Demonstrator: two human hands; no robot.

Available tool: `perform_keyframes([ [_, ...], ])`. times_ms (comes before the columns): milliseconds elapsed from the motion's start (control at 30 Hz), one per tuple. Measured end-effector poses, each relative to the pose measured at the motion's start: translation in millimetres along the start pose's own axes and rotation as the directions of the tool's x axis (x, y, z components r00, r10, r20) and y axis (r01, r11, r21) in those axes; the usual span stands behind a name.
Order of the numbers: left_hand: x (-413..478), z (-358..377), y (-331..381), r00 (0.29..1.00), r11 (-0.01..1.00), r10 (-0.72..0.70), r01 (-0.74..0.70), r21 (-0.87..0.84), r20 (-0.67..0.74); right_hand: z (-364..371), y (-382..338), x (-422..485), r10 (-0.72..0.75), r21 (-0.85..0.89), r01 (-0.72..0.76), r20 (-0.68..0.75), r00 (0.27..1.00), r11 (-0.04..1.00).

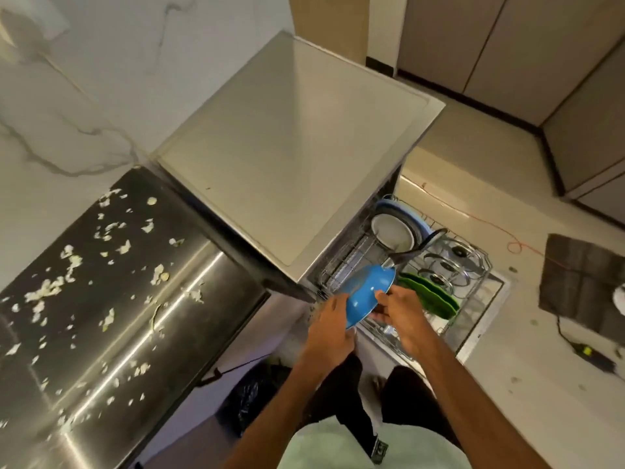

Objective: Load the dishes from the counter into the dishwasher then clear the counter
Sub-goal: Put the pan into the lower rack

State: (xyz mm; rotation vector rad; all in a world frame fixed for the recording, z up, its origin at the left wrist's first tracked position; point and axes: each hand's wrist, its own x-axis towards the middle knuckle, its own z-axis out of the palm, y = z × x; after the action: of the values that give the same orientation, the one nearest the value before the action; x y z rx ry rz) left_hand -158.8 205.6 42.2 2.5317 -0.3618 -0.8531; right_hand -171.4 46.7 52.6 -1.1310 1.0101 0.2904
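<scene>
Blue bowl is tipped on edge over the near left corner of the dishwasher rack. Left hand curls round its lower rim and right hand pinches the other side. I'd keep it tilted, slot it between tines and dodge the black utensil. Count: one bowl, two green plates I think, three glass lids, and one white plate at the far end.

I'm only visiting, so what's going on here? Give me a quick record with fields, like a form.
activity: a person holds a blue bowl tilted over the dishwasher rack
left hand: grips the bowl's lower edge
right hand: grips the bowl's right rim
already in rack: white plate, green plates, glass lids
counter: strewn with food scraps
</scene>
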Motion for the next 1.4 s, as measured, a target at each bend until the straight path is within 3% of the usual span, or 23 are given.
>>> perform_keyframes([
  [400,173,85,-56,0.976,0.996,0.005,-0.023,0.08,0.218,-3,60,184,0.049,0.001,-0.049,-0.147,0.988,0.999],
  [600,223,129,-85,0.989,0.996,-0.086,0.082,0.041,0.12,-14,102,283,0.091,-0.058,-0.103,-0.177,0.98,0.993],
  [767,254,157,-93,0.981,0.988,-0.152,0.15,0.021,0.121,-10,122,338,0.006,-0.203,-0.022,-0.079,0.997,0.979],
  [1067,291,176,-105,0.954,0.963,-0.269,0.267,0.029,0.135,19,116,379,0.036,-0.35,-0.046,-0.033,0.999,0.936],
  [1400,317,180,-116,0.942,0.952,-0.306,0.307,0.016,0.135,33,114,427,0.09,-0.492,-0.088,-0.02,0.996,0.866],
])
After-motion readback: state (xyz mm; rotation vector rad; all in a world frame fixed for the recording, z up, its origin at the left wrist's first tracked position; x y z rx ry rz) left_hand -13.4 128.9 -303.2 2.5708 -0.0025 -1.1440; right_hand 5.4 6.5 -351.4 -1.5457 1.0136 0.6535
